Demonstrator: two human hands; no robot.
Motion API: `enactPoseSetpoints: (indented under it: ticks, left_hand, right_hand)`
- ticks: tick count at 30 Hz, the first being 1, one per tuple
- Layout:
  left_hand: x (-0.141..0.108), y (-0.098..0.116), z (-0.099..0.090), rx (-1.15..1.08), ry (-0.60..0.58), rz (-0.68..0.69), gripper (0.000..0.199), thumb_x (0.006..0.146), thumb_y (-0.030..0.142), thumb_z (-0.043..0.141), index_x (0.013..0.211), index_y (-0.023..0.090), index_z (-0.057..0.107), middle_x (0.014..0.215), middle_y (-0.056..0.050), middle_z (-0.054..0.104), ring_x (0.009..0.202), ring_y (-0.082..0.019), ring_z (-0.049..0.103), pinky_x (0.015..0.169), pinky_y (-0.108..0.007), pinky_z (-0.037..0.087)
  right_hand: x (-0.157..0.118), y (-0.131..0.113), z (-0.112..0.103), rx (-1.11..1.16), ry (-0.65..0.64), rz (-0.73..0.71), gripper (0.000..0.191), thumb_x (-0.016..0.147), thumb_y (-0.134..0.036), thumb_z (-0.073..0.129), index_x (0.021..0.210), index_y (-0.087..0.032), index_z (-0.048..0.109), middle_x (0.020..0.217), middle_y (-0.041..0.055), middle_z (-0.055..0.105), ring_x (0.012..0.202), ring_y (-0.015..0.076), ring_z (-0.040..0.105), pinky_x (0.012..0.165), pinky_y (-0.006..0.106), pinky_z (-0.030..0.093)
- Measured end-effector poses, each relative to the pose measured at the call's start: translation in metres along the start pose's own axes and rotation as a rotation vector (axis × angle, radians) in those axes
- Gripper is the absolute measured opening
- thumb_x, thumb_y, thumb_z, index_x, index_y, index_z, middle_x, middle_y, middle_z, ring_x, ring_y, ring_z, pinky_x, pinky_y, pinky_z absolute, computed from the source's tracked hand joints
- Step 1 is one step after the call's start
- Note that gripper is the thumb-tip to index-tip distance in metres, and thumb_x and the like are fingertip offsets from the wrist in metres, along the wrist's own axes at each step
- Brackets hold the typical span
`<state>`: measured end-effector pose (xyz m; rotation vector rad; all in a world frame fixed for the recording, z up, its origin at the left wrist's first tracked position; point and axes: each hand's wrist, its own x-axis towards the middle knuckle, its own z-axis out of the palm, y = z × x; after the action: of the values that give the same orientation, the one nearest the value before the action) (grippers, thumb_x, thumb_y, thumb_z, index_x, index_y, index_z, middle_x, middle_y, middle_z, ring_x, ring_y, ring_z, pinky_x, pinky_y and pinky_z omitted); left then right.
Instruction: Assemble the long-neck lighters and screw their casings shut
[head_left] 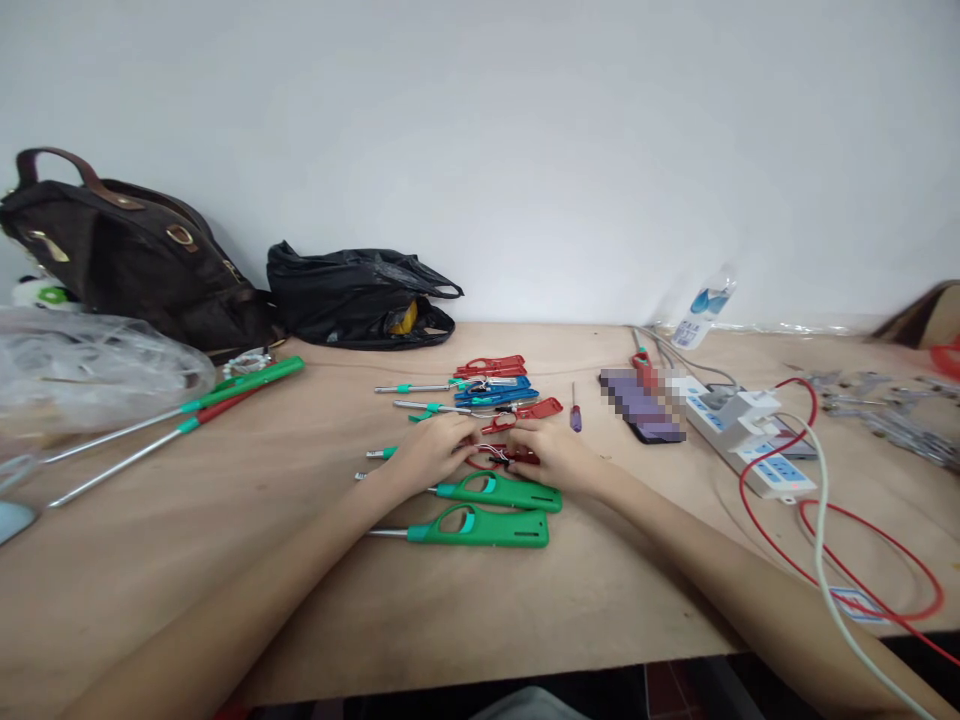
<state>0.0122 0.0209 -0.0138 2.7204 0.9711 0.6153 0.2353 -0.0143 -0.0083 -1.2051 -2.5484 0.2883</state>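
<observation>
My left hand (437,447) and my right hand (553,452) meet over an opened red long-necked lighter (523,466), fingers bent on its two ends. Thin wires (491,452) show between them; my fingers cover much of the lighter. Nearer to me lie two green lighters (517,493), (487,528), whole and side by side. Beyond my hands are opened lighter pieces: a red one (544,408), a blue one (491,391) and a red shell (491,366). A small purple-handled screwdriver (576,416) lies beyond my right hand.
At right are a phone (649,410), a power strip (772,470) with red and white cables, a bottle (705,308) and several metal parts (900,410). At left lie two lighters (247,380), a clear plastic bag (97,375), a dark bag (142,270) and a black plastic bag (337,300).
</observation>
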Motion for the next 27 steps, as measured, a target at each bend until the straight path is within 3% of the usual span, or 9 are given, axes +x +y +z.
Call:
enactPoseSetpoints:
  ticks: [5, 15, 27]
  left_hand:
    - [-0.002, -0.003, -0.003, 0.013, -0.018, 0.035, 0.015, 0.086, 0.010, 0.051, 0.088, 0.017, 0.064, 0.089, -0.004, 0.066, 0.086, -0.017, 0.060, 0.077, -0.027, 0.046]
    - [-0.003, 0.002, -0.009, 0.196, -0.069, 0.153, 0.018, 0.088, 0.012, 0.048, 0.087, 0.017, 0.066, 0.092, -0.005, 0.065, 0.089, -0.018, 0.060, 0.079, -0.028, 0.047]
    - [-0.003, -0.001, -0.005, 0.256, -0.071, 0.240, 0.015, 0.089, 0.013, 0.049, 0.089, 0.015, 0.064, 0.093, -0.006, 0.064, 0.090, -0.018, 0.059, 0.078, -0.028, 0.046]
  right_hand:
    - [0.001, -0.004, 0.003, -0.038, 0.003, 0.009, 0.008, 0.083, -0.017, 0.055, 0.090, -0.015, 0.059, 0.098, 0.0084, 0.062, 0.082, 0.0181, 0.059, 0.067, 0.027, 0.043]
    - [0.001, -0.001, 0.007, 0.005, 0.097, 0.030, 0.015, 0.085, -0.014, 0.051, 0.096, -0.016, 0.059, 0.102, 0.0088, 0.061, 0.088, 0.0183, 0.058, 0.075, 0.029, 0.044]
    - [0.002, -0.005, 0.015, -0.006, 0.148, 0.146, 0.015, 0.077, -0.007, 0.050, 0.086, -0.015, 0.059, 0.088, 0.0072, 0.063, 0.076, 0.0167, 0.056, 0.066, 0.025, 0.039]
